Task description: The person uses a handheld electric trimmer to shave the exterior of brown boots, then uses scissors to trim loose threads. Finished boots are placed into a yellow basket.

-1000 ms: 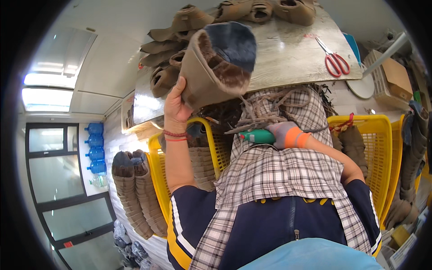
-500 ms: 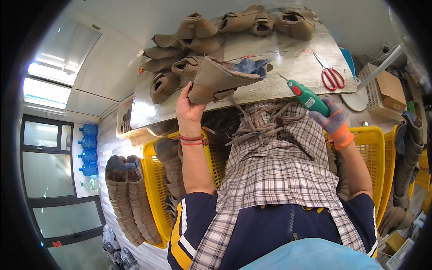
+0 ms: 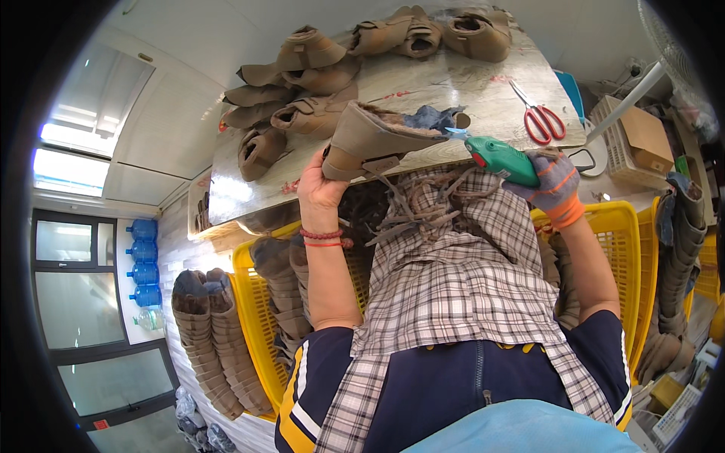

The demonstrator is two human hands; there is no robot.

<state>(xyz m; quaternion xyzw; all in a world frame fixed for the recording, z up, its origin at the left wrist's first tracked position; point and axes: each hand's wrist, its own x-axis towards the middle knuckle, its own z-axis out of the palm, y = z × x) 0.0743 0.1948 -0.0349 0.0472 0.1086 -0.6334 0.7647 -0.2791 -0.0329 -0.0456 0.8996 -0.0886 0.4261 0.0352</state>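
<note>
My left hand (image 3: 322,185), bare, grips a brown fleece-lined shoe upper (image 3: 374,141) by one end and holds it up over the table's front edge. A bluish-grey piece of lining (image 3: 434,118) shows at its opening toward the right. My right hand (image 3: 547,185), in a grey and orange glove, is closed around a green handheld power tool (image 3: 502,160) with a red button. The tool's narrow tip meets the right end of the upper's edge; the exact contact is too small to tell. Thin brown strips of trimmings (image 3: 423,208) lie on my checked apron (image 3: 445,291).
More shoe uppers (image 3: 325,72) lie across the back and left of the table (image 3: 445,87). Red-handled scissors (image 3: 540,117) rest at its right. Yellow baskets (image 3: 245,291) with stacked uppers stand on both sides of me. A fan (image 3: 672,53) stands at far right.
My right hand has brought the green tool left, so its tip reaches the edge of the upper. The upper has tilted slightly, and the whole view has shifted a little.
</note>
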